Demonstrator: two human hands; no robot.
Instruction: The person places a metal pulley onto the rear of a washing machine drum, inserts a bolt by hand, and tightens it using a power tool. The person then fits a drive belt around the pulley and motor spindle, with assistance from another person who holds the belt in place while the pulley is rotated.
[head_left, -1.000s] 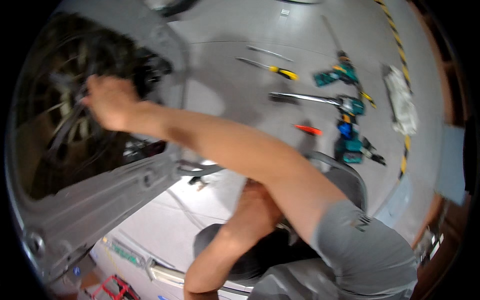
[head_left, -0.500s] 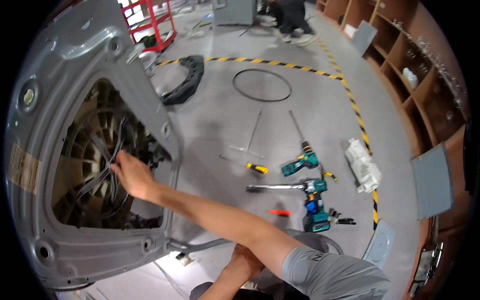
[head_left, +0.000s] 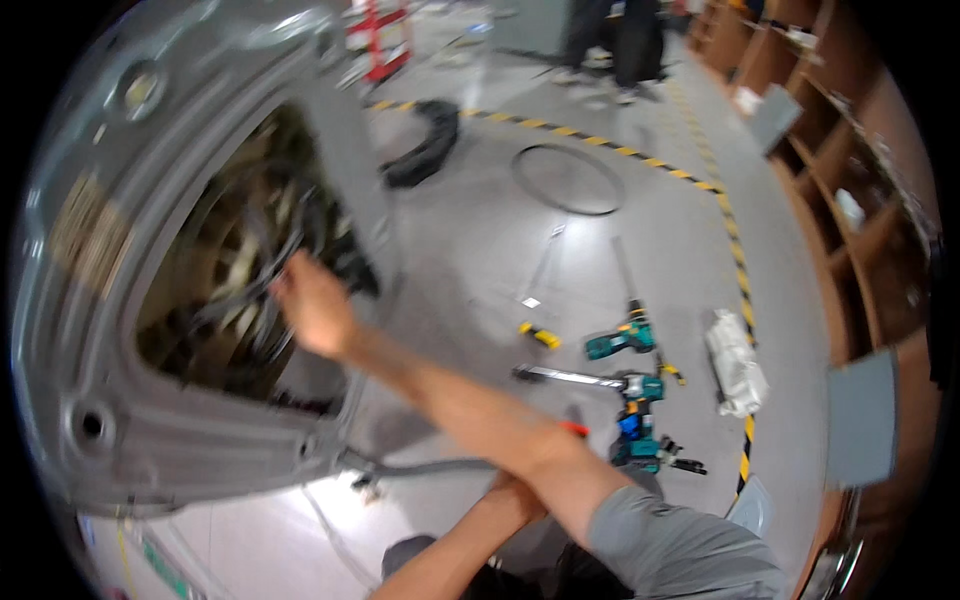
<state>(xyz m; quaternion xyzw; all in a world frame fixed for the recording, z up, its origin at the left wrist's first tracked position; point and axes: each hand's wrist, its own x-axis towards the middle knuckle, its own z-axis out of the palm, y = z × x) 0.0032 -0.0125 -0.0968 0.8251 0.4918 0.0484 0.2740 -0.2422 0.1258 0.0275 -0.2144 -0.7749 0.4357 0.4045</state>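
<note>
A large grey metal appliance housing (head_left: 95,340) fills the left side, with a roughly triangular opening. Inside that opening sits a metal spoked wheel (head_left: 238,298). My right hand (head_left: 318,308) reaches across to the wheel's hub, its fingers bent together there; whatever lies between the fingertips is too small and blurred to name. My left hand (head_left: 512,498) rests tucked under my right arm near the elbow, and its fingers are hidden. A thin black belt ring (head_left: 612,211) lies on the floor beyond.
On the floor to the right lie a teal drill (head_left: 622,342), a teal power wrench (head_left: 640,388) with a long shaft, a yellow-handled screwdriver (head_left: 540,335), a T-handle tool (head_left: 545,265) and a white part (head_left: 738,368). Brown shelving (head_left: 815,225) lines the right. People (head_left: 620,45) stand far back.
My view has shifted, so the housing and floor tools appear displaced and blurred. My right hand stays at the wheel's hub; the wheel's spokes look slightly turned. A far-off person now stands more upright.
</note>
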